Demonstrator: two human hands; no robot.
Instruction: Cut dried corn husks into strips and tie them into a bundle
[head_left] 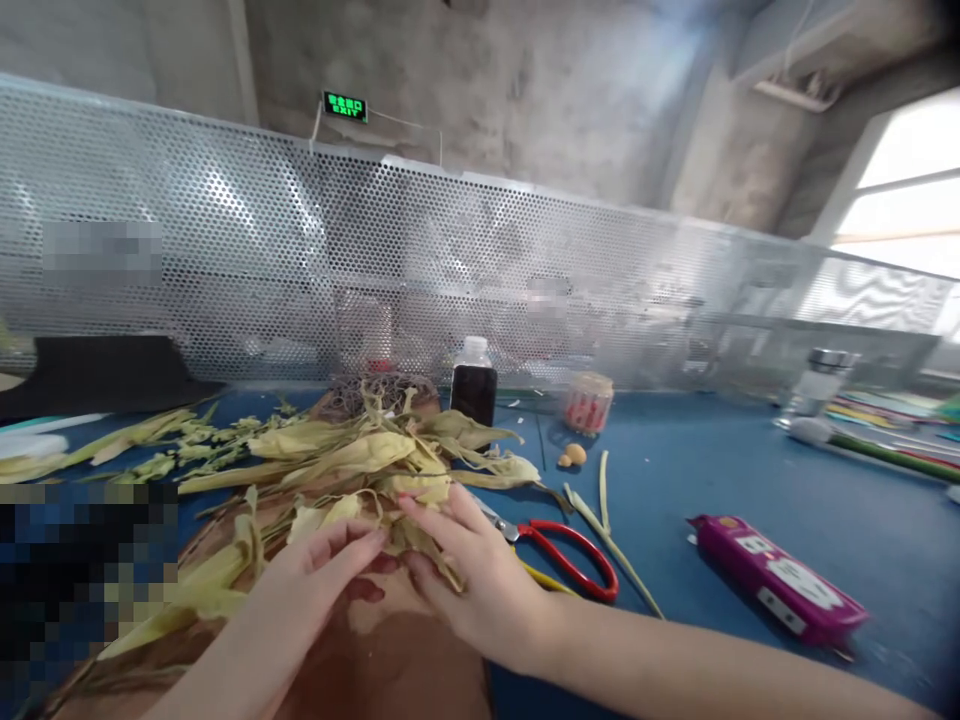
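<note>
A pile of dried yellow-green leaves, like corn husks (pixel 375 455), lies spread over a brown sheet or board (pixel 409 660). At the pile's near side, my right hand (pixel 487 575) grips a crumpled piece of dried leaf (pixel 442 565) between its thumb and fingers. Just to the left, my left hand (pixel 322 575) is closed, thumb and fingertips drawn together beside the same piece; what they pinch, if anything, is hidden. Red-handled scissors (pixel 574 560) lie right of my right hand, with their blades partly covered. A yellow stick-like thing (pixel 547 577) shows beneath them.
Cut stems (pixel 615 545) lie beyond the scissors, and a purple packet (pixel 780 580) is at the right. A dark-labelled bottle (pixel 474 385), a jar with red contents (pixel 589 405) and small tan lumps (pixel 574 455) stand farther back. A perforated metal screen (pixel 465 250) borders the blue table (pixel 675 480).
</note>
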